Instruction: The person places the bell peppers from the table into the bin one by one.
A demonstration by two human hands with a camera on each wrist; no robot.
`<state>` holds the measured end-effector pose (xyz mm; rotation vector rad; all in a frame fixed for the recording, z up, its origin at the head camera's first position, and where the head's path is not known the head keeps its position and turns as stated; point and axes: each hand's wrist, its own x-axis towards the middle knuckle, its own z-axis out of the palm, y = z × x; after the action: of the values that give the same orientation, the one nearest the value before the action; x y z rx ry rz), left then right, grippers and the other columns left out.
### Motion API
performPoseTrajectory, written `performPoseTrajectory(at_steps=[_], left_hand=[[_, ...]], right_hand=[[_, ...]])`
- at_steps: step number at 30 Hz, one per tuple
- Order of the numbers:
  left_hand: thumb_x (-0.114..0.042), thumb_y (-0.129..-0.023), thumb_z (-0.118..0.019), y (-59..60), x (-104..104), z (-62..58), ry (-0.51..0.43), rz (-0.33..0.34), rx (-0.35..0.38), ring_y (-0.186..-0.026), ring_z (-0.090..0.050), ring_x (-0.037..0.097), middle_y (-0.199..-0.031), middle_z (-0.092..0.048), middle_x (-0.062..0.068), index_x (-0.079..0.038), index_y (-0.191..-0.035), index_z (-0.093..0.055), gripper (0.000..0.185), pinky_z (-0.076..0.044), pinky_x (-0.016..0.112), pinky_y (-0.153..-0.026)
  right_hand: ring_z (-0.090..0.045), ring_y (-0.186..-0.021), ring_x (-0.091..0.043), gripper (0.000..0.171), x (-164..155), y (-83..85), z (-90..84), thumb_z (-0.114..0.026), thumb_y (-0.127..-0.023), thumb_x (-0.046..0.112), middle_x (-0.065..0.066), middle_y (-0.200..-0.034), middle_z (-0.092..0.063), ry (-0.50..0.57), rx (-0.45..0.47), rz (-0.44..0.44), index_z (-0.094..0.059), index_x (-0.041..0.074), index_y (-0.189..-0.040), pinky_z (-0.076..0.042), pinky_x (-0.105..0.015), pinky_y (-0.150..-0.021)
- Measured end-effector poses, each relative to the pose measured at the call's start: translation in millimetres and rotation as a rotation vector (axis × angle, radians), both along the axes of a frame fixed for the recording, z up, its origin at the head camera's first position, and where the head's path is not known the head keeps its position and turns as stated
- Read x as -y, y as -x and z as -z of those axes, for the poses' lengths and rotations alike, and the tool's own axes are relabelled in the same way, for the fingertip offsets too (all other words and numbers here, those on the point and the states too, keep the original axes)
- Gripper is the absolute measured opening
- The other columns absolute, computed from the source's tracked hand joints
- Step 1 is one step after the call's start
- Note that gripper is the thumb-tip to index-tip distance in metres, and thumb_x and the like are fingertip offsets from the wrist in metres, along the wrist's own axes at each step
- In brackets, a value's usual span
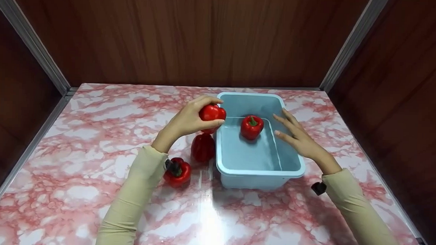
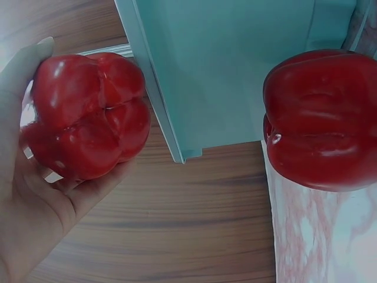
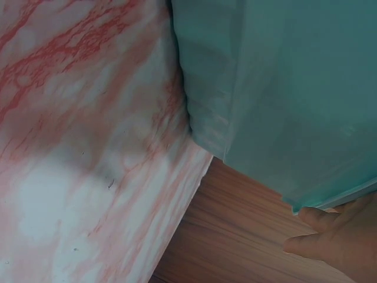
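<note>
My left hand [image 1: 189, 119] grips a red bell pepper [image 1: 211, 115] just over the left rim of a light blue plastic tub [image 1: 259, 171]; the left wrist view shows this held pepper [image 2: 85, 115] in my palm [image 2: 23, 206]. A second red pepper [image 1: 251, 127] lies inside the tub with its green stem up. Two more red peppers sit on the marble table left of the tub, one [image 1: 202, 147] against its wall, one [image 1: 178, 172] by my left sleeve. My right hand [image 1: 299, 136] rests with straight fingers on the tub's right rim, and its fingers [image 3: 336, 236] show beside the tub wall [image 3: 283, 88].
The pink marbled table [image 1: 74, 175] is boxed in by dark wood walls [image 1: 177, 37] at the back and on both sides. Bare tabletop stretches to the left and in front of the tub.
</note>
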<state>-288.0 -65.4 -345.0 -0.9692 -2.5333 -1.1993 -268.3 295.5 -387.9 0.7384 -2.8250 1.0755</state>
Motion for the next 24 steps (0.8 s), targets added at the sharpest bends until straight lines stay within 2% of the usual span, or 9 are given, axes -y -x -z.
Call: performPoseTrajectory(at_steps=[13,20,24], left_hand=[[-0.052,-0.076,-0.069,-2.1,-0.4,0.1,0.004,0.011,-0.016,-0.109,-0.051,0.012,-0.126,-0.055,-0.005,-0.025,-0.123,-0.056,0.056,-0.05,0.03,-0.085],[-0.051,-0.076,-0.07,-3.0,-3.5,-1.0,-0.004,0.009,-0.018,-0.109,-0.052,0.013,-0.126,-0.055,-0.006,-0.026,-0.123,-0.056,0.056,-0.051,0.032,-0.085],[-0.05,-0.076,-0.071,-2.5,-6.7,-1.1,-0.016,0.024,-0.034,-0.108,-0.052,0.013,-0.125,-0.056,-0.005,-0.026,-0.123,-0.057,0.054,-0.051,0.032,-0.085]], right_hand=[[-0.003,-0.141,-0.035,0.054,3.1,-4.1,-6.8,-0.053,-0.094,0.029,-0.01,-0.155,-0.004,0.001,0.039,0.012,-0.034,0.018,-0.144,-0.006,-0.068,-0.105],[-0.003,-0.141,-0.034,0.057,-0.6,-1.2,-1.6,-0.054,-0.093,0.035,-0.006,-0.156,-0.004,0.006,0.049,0.016,-0.034,0.023,-0.144,-0.006,-0.068,-0.104],[-0.003,-0.141,-0.034,0.056,-0.6,-1.2,-1.5,-0.054,-0.093,0.032,-0.008,-0.156,-0.004,0.013,0.039,0.01,-0.034,0.02,-0.144,-0.006,-0.068,-0.105]])
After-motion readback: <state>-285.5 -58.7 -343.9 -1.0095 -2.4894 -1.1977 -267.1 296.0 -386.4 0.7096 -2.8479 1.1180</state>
